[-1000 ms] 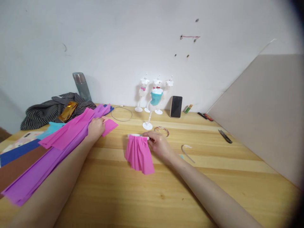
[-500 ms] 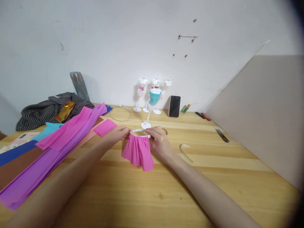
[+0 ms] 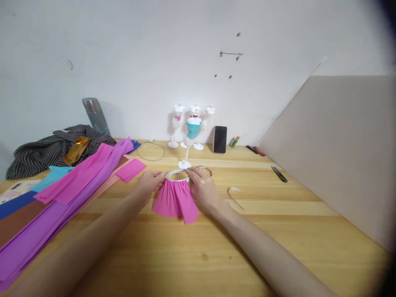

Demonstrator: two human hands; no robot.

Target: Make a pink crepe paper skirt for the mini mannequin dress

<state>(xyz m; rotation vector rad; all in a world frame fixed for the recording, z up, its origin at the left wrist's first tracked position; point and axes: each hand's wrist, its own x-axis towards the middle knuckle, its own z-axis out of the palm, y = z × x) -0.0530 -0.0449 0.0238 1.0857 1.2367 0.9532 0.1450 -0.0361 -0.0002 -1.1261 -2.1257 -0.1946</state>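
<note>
A small pleated pink paper skirt [image 3: 175,200] with a white ring waistband [image 3: 177,174] lies on the wooden table [image 3: 216,239]. My left hand [image 3: 150,183] pinches the left side of the waistband. On the other side my right hand [image 3: 202,187] grips the waistband's right edge, fingers curled. Just behind stands a small white mannequin [image 3: 189,138] wearing a teal top, with two more mannequins [image 3: 176,123] at the wall.
Long pink and purple paper strips [image 3: 71,185] lie at the left, with striped cloth [image 3: 40,148] and a grey bottle [image 3: 93,115] behind. A wire ring [image 3: 150,150], a phone [image 3: 219,139], snips [image 3: 279,174] and a curled white strip [image 3: 234,196] are around. A grey board [image 3: 346,140] leans at right.
My left hand left the pink paper strips and came to the skirt's waistband. Both hands now hold the skirt, which shifted slightly.
</note>
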